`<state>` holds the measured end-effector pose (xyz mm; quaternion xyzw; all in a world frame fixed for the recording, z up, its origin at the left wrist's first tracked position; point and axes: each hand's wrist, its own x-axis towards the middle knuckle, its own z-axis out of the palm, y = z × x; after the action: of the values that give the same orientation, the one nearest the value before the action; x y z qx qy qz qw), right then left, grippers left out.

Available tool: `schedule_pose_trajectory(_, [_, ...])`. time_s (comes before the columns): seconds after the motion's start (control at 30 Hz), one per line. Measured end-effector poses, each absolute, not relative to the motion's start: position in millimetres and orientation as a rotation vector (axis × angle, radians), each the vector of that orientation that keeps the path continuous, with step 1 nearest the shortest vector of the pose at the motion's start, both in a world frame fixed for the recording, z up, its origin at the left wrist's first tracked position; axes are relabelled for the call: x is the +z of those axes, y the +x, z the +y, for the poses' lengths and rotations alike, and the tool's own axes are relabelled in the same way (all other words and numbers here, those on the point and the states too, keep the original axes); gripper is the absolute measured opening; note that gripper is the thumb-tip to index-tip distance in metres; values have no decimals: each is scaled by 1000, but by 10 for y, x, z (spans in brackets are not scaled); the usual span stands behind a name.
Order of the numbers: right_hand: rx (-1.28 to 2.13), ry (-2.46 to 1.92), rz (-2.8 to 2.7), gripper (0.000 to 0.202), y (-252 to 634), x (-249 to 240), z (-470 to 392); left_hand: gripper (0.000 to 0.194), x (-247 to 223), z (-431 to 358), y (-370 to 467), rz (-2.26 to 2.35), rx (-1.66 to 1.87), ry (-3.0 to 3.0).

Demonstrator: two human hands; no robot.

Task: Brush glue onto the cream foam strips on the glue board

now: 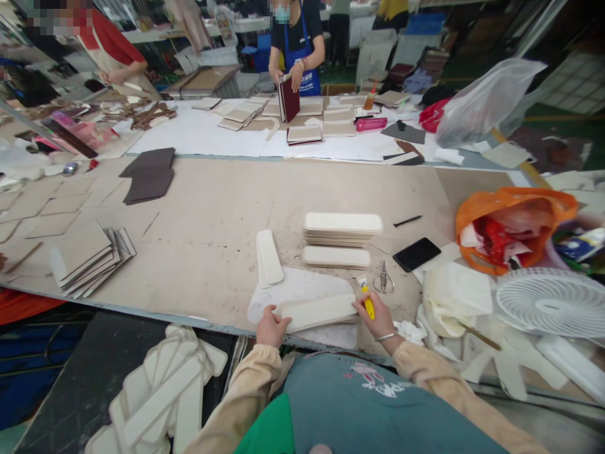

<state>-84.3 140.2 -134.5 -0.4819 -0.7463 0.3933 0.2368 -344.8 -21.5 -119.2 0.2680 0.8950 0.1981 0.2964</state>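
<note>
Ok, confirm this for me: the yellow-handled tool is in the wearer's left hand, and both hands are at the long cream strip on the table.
One thing is wrong: the head view shows the yellow-handled tool in the right hand, not the left hand. Both hands are indeed at the long cream strip on the table.

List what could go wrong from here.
The right hand holds a yellow-handled tool close to the pale strip, so it might scuff it.
The scissors lie just beyond that hand and could get knocked or prick it.
The loosely overlapping heap of strips at lower left might slide apart if bumped.
</note>
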Motion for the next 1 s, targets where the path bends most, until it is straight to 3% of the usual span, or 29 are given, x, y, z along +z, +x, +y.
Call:
schedule_pose_trajectory(0.33, [1000,-1409,-2060,17,-856,-1413,1389,33,-1150,-213,-3464,2421,374,790])
schedule_pose_trajectory(0.57, [865,-1375,-2079,24,-830,-1476,1394,44,-1204,-197,-3495,2385,373,836])
schedule_pose_trajectory(1.0, [1032,-1335,-2031,23,-891,-1430,1394,42,-1240,-185,-3488,2375,357,1006])
